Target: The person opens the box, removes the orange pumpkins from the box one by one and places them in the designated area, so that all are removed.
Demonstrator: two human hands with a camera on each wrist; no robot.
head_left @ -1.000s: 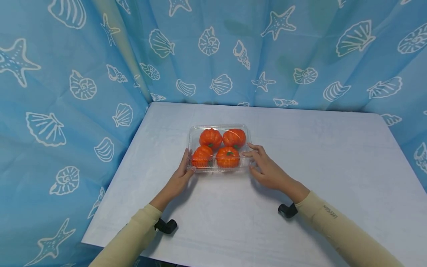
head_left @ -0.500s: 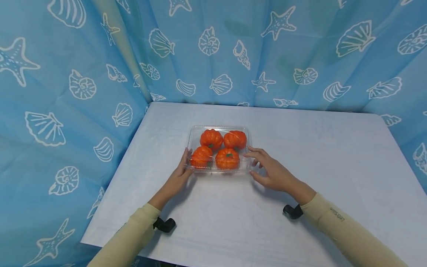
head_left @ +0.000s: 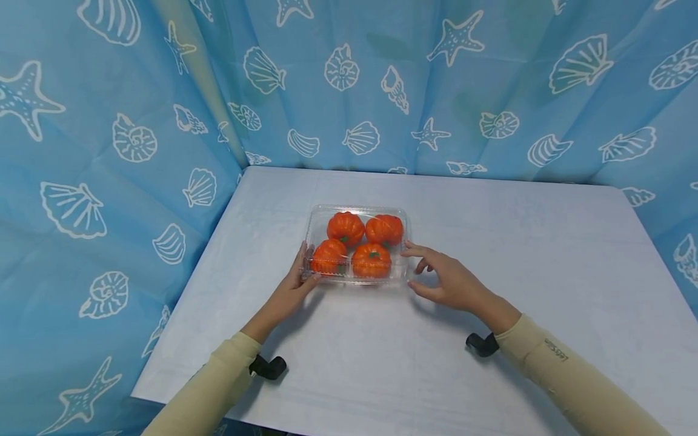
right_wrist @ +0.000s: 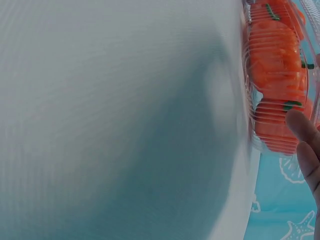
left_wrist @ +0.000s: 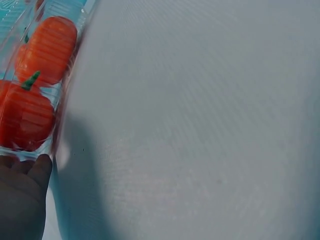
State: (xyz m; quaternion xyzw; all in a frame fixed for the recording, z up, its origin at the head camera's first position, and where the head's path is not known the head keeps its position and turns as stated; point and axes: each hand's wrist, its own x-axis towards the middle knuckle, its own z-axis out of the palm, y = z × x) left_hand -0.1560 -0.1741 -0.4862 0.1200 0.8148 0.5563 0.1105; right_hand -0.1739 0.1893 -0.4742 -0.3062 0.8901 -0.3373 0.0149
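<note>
A clear plastic clamshell box (head_left: 357, 280) sits near the middle of the white table, with its lid down over several small orange pumpkins (head_left: 371, 261) with green stems. My left hand (head_left: 289, 295) grips the box's left end, its fingers along the side and its thumb at the near corner. In the left wrist view, the fingertips (left_wrist: 44, 162) meet the box's end below an orange pumpkin (left_wrist: 25, 117). My right hand (head_left: 449, 278) is beside the right end, fingers spread and loosely bent, fingertips right at the box's edge. Nothing shows between its thumb and forefinger.
The white tabletop (head_left: 523, 242) extends around the box, mostly to the right. A blue curtain (head_left: 414, 91) with white shell and starfish prints hangs along the back and left edges. A black wrist mount (head_left: 482, 345) juts from the right sleeve, another (head_left: 268, 367) from the left.
My right hand has drawn slightly right and back from the box's right end. The box has shifted a little nearer, with my left hand keeping its hold.
</note>
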